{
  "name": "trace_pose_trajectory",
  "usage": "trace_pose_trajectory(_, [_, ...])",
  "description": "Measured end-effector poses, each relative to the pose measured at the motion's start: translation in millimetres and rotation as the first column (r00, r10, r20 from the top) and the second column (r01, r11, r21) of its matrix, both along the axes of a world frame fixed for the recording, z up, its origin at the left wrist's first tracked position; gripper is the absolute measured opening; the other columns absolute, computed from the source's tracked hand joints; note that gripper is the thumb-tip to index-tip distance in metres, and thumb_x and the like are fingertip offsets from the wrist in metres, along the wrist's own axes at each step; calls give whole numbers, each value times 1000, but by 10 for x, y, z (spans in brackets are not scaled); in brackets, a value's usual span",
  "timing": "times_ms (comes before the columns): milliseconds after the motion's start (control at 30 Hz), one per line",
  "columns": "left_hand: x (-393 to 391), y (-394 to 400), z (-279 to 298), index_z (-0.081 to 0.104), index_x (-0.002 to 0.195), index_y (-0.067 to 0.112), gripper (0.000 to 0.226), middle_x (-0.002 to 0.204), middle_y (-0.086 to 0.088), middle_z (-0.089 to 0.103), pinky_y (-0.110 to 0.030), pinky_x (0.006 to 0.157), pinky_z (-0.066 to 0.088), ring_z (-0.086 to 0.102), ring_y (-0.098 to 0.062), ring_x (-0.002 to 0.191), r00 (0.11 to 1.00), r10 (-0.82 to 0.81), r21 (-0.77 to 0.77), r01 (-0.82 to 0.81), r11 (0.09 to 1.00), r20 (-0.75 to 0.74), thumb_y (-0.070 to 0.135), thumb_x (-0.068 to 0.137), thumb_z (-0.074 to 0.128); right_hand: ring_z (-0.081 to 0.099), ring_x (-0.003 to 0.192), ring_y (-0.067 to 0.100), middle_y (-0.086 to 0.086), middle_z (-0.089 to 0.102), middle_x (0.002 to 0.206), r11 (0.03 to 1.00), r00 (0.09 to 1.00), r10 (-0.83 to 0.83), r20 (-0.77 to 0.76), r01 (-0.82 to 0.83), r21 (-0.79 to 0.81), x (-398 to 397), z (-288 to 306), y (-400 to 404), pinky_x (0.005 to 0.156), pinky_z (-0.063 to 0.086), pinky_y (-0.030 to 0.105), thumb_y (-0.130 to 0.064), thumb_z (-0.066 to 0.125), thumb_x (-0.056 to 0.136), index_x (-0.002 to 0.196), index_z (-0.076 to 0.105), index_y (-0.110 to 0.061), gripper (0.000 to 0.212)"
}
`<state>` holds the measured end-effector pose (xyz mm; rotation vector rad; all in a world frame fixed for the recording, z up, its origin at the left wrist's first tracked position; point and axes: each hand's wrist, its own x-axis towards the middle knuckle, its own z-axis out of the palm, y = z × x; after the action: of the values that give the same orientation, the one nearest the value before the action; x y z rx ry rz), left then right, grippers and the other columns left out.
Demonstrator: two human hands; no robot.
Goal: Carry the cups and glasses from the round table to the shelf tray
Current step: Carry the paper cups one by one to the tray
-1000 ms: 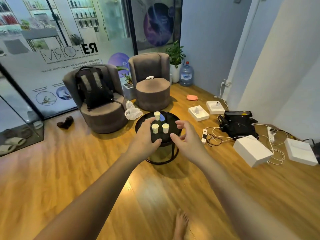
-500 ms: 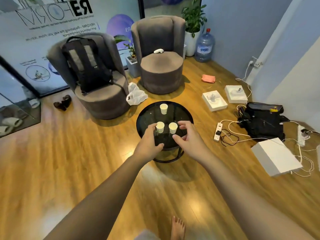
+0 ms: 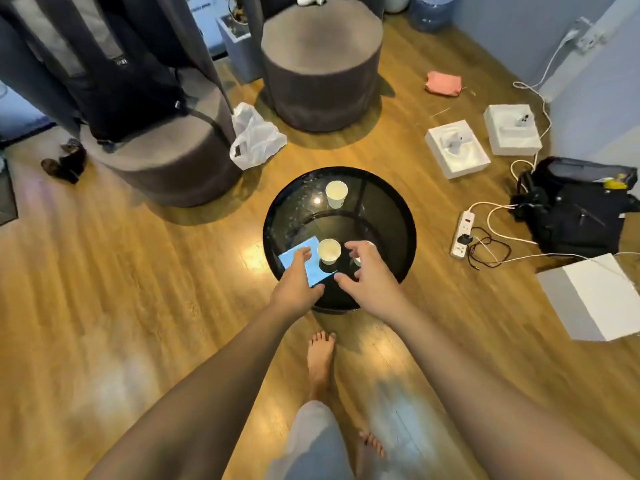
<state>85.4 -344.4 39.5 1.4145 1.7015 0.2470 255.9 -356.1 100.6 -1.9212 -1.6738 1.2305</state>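
A round black glass table (image 3: 388,216) stands on the wooden floor in front of me. One white paper cup (image 3: 336,193) stands at its far side. A second white cup (image 3: 329,250) stands at the near side, between my two hands. A third cup (image 3: 357,260) is mostly hidden behind my right hand. My left hand (image 3: 297,280) reaches over a blue card (image 3: 302,249), just left of the near cup, fingers relaxed and holding nothing. My right hand (image 3: 367,274) hovers with spread, slightly curved fingers over the hidden cup. The shelf tray is out of view.
Two grey round armchairs (image 3: 320,64) stand beyond the table, the left one (image 3: 166,168) carrying a black backpack. A white plastic bag (image 3: 254,138) lies between them. To the right lie white boxes (image 3: 457,148), a power strip (image 3: 462,233) with cables and a black bag (image 3: 575,209). My bare foot (image 3: 320,362) is near the table.
I have stepped closer and the view tilted down over the table. Both hands moved down to the two near cups; the blue card now shows under my left hand.
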Motion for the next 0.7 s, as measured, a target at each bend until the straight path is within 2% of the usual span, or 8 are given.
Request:
trace_pose_trajectory(100, [-47,419,-455,24,151,28,85,158,6,39,-41,108,48,47,-21,139,999,-22,-49,21,999,-27,19,86,79,55,121,17,-6,46,140,998,998,34,55,-31,-58,-118,-416,427,95,55,39,-32,70,92,140,38,-32,57])
trace_pose_trajectory(267, [-76,911,-1209,24,152,27,87,157,4,41,-39,108,48,47,-19,139,991,-90,-156,74,985,-97,22,86,80,47,127,22,-2,45,142,988,962,136,236,-112,-109,-186,-1185,1000,100,50,40,-35,70,91,144,36,-28,63])
trace_pose_trajectory(400, [-36,1078,-1687,26,151,31,86,152,2,46,-42,106,49,46,-21,138,982,-130,-222,98,970,-135,27,85,81,40,135,28,5,38,153,953,822,303,482,-249,-175,-213,-1684,1241,110,37,44,-41,71,89,155,25,-23,82])
trace_pose_trajectory(533, [39,1110,-1988,29,151,36,87,145,6,51,-44,102,50,43,-21,133,964,-195,-213,155,965,-181,31,82,81,21,150,36,6,21,165,895,700,444,559,-324,-305,-257,-2078,1320,118,18,59,-38,73,88,159,12,-24,95])
trace_pose_trajectory(600, [73,1117,-2084,32,150,37,83,145,10,50,-45,102,49,42,-21,130,956,-229,-190,194,962,-184,34,83,80,24,149,37,5,25,164,879,658,477,582,-360,-314,-286,-2191,1331,119,13,61,-35,74,87,159,14,-24,94])
trace_pose_trajectory(700, [114,1143,-2142,39,145,36,69,139,11,54,-45,102,49,43,-21,128,964,-213,-161,188,969,-157,34,87,77,34,141,34,3,39,154,885,661,466,588,-362,-294,-308,-2253,1333,119,13,59,-29,71,90,156,22,-22,83])
